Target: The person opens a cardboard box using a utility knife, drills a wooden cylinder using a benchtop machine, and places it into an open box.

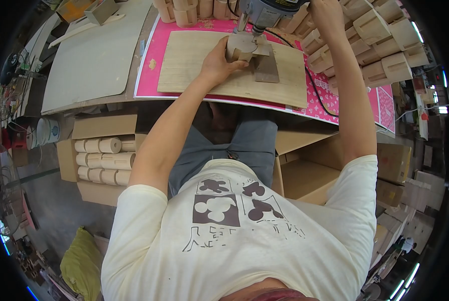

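Note:
My left hand (220, 64) is wrapped round a round pale wooden piece (240, 46), which stands on a wooden board (189, 62). Above the piece is the drill machine (265, 12), its chuck and bit at the right edge of the wood. A flat metal plate (267, 67) lies on the board just right of the piece. My right hand (327, 17) is raised at the machine's right side, its fingers closed at the top edge of the view; what they hold is hidden.
Wooden cylinders (377, 47) are stacked at the right of the pink-covered table (148, 80). A black cable (312, 85) runs along the board's right side. Below left, an open carton (105, 122) holds wooden cylinders; another open carton (304, 178) is at my right. A grey panel (96, 60) lies left.

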The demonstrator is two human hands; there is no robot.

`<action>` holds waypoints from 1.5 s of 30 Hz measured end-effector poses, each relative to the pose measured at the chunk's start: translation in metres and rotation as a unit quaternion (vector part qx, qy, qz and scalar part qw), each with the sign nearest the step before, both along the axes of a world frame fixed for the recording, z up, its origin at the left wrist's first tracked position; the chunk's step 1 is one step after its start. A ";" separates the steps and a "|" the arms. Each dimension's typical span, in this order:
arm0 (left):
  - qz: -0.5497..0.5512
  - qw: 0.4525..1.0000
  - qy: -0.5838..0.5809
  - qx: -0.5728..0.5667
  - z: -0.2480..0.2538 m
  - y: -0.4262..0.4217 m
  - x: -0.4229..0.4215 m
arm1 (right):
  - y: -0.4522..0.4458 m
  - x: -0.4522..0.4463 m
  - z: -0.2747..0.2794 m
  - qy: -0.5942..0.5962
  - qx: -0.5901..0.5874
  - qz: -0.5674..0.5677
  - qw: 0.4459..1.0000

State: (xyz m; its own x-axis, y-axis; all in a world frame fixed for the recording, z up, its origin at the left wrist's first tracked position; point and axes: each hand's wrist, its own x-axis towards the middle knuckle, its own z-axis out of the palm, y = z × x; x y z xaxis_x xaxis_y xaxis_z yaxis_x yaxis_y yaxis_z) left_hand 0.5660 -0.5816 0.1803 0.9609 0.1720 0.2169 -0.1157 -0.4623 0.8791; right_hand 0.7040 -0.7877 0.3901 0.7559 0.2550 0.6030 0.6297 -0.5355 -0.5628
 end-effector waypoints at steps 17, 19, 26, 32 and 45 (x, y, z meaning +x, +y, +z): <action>0.002 1.000 0.007 0.001 -0.003 0.000 0.002 | -0.021 -0.080 -0.079 -0.103 0.077 -0.013 0.992; 0.004 1.000 0.015 0.003 -0.002 -0.001 0.002 | -0.019 -0.085 -0.085 -0.102 0.107 -0.004 0.989; 0.003 1.000 0.010 -0.008 -0.005 -0.001 0.002 | -0.023 -0.070 -0.058 -0.055 0.072 0.022 0.996; -0.004 0.999 0.021 -0.024 -0.001 -0.001 0.001 | -0.002 0.017 -0.015 0.077 0.121 0.106 0.984; 0.039 0.998 0.011 -0.041 -0.001 0.001 -0.009 | -0.048 0.005 -0.147 0.301 0.181 -0.005 0.936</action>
